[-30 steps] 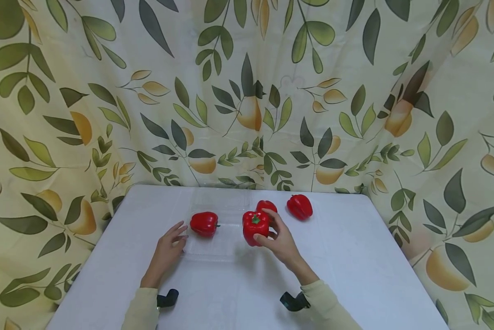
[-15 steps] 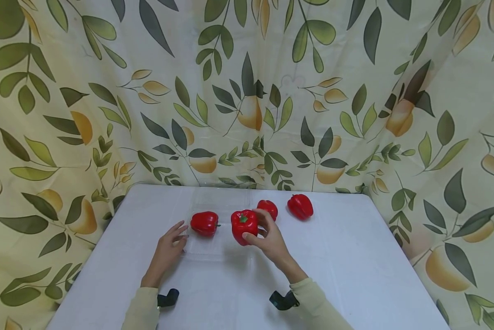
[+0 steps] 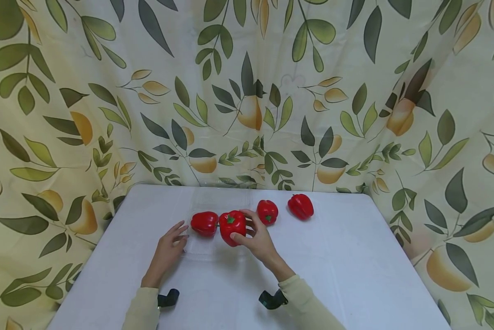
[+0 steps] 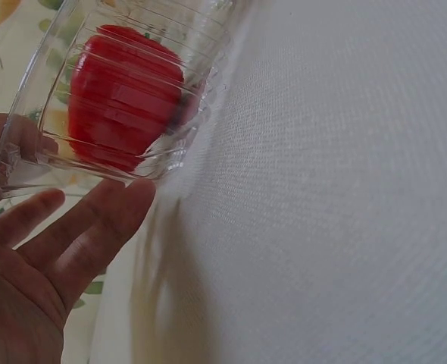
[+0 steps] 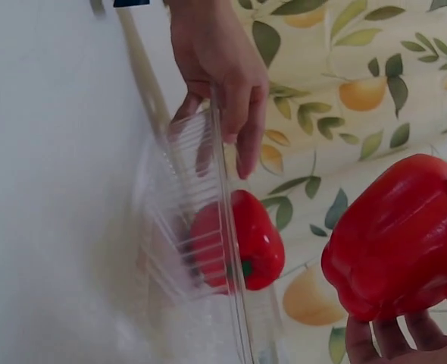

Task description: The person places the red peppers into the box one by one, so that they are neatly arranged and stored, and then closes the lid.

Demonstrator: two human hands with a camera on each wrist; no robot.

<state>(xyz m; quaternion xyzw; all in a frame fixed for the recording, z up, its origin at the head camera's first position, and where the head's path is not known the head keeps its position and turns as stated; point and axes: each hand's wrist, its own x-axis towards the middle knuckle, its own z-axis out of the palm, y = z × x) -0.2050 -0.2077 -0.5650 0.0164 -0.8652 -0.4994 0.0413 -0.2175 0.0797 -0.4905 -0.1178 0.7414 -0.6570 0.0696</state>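
A clear plastic container [image 3: 207, 256] lies on the white table, with one red bell pepper [image 3: 203, 223] inside it on its side. At the container's left end my left hand [image 3: 167, 250] has its fingers mostly extended; in the left wrist view its fingertips [image 4: 136, 199] touch the end wall. My right hand [image 3: 260, 240] grips a second red bell pepper [image 3: 232, 225], green stem end toward the head camera. This pepper is raised beside the first one, at the container's right part. From the right wrist, the held pepper [image 5: 401, 235] appears above the container's rim [image 5: 231, 220].
Two more red bell peppers stand to the right: one [image 3: 267, 211] just behind my right hand, another [image 3: 300, 206] farther right near the back edge. A transparent lid-like panel [image 3: 220, 197] extends behind the container. A leaf-and-fruit patterned curtain [image 3: 247, 105] hangs behind the table.
My right hand has carried its bell pepper leftward, from right of the container to beside the pepper inside. A loose pepper behind it has come fully into view. The left hand stays put.
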